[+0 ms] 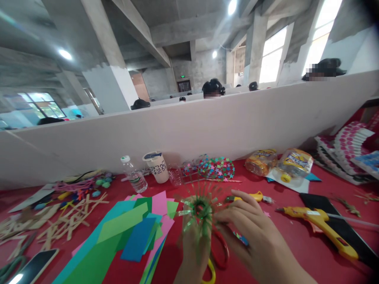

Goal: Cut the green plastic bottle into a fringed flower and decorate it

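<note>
A green glittery ribbon rosette (200,208) with spiky loops is held up over the red table (296,240). My left hand (193,252) grips it from below with closed fingers. My right hand (251,236) comes in from the right, fingers pinched on the rosette's edge. Under my hands lie scissors with red and yellow handles (219,256).
Coloured paper sheets (130,232) fan out on the left, wooden sticks (59,221) and a phone (32,268) further left. A yellow glue gun (322,228) lies right. Bottle (134,175), cup (156,165), star-patterned object (216,167) and snack packs (293,161) line the white partition (189,126). People sit beyond the partition.
</note>
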Available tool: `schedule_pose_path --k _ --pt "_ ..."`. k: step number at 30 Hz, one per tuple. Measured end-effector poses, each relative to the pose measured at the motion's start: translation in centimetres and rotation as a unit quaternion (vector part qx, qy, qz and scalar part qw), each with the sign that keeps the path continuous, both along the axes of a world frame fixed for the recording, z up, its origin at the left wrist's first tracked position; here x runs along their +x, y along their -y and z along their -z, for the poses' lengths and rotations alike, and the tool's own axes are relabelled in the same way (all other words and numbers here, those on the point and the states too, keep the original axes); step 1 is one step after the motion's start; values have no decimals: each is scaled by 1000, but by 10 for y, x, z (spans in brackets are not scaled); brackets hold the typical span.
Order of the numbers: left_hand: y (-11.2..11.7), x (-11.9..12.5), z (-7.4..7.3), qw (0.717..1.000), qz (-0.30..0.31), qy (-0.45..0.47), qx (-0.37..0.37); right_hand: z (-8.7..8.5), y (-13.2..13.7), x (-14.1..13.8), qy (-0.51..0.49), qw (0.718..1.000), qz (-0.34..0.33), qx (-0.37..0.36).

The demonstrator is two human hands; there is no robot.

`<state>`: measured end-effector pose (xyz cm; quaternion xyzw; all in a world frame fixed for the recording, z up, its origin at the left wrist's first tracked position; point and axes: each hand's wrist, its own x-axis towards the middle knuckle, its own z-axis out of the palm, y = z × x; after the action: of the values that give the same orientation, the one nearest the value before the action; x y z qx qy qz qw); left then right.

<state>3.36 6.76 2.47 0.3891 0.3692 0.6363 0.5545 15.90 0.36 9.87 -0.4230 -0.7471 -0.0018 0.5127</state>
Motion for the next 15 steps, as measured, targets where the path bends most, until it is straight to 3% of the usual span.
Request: schedule_pose_path --k 6,15 --pt "-5 -4 8 1000 2 -6 8 0 -1 1 2 1000 2 12" --pt "-3 -5 16 995 -4 -99 19 -4 -1 5 39 999 7 24"
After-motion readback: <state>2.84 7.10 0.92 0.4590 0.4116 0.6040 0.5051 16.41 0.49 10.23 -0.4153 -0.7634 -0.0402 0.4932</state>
